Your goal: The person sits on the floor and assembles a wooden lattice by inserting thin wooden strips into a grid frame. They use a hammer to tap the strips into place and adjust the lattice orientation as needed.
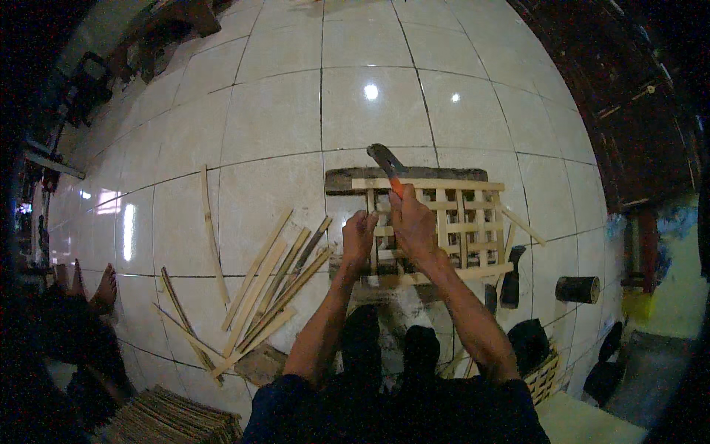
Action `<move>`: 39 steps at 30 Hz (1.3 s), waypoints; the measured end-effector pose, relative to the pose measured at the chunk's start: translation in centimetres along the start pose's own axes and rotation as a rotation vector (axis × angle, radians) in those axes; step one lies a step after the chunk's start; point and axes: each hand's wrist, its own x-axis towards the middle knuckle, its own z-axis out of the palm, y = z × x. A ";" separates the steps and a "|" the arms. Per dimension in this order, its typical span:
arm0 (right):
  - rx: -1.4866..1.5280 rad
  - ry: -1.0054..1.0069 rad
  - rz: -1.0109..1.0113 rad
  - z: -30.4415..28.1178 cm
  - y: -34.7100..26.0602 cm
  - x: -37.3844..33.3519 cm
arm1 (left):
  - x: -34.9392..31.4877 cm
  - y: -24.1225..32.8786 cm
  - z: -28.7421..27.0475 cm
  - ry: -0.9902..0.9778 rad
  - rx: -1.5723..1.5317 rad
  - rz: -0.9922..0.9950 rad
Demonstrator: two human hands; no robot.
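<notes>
A lattice of pale bamboo or wood strips [473, 227] lies on dark boards [444, 175] on the floor in front of me. My right hand [415, 226] is closed around the orange handle of a dark metal tool [384, 161], whose head points up and away to the left; its exact kind is unclear. Close beside it, my left hand [360, 235] is closed at the lattice's left edge, fingers pinched together. What those fingers hold, if anything, is too small to make out.
Loose strips [270, 285] are spread on the tiles at left. A bundle of strips [174, 418] sits at lower left, near another person's bare foot [105, 288]. Right of the lattice lie a dark blade-shaped object [512, 279] and a short dark cylinder [577, 289].
</notes>
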 end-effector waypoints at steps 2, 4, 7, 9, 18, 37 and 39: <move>0.103 0.076 0.086 -1.5 -0.5 -1.3 | 0.0 1.4 0.1 -0.036 -0.008 -0.059; 0.182 -0.040 -0.006 -0.1 0.9 -1.3 | -0.2 -4.0 0.9 0.032 0.044 -0.081; 0.098 -0.028 -0.065 -0.2 0.8 -0.4 | 1.3 -3.1 0.1 -0.040 0.139 -0.117; 0.379 -0.190 0.223 -1.8 -0.2 -2.9 | 1.2 -2.1 -1.0 -0.109 0.073 -0.165; 0.021 -0.154 0.450 -8.4 6.9 -28.3 | 2.1 -1.8 -0.2 -0.290 -0.764 -0.374; 0.474 0.137 0.226 -18.8 7.5 -12.9 | -3.8 10.0 -14.6 -0.151 -0.630 -0.106; 0.688 -0.020 0.244 -18.4 7.6 -11.2 | -4.8 11.3 -14.5 -0.166 -0.665 -0.089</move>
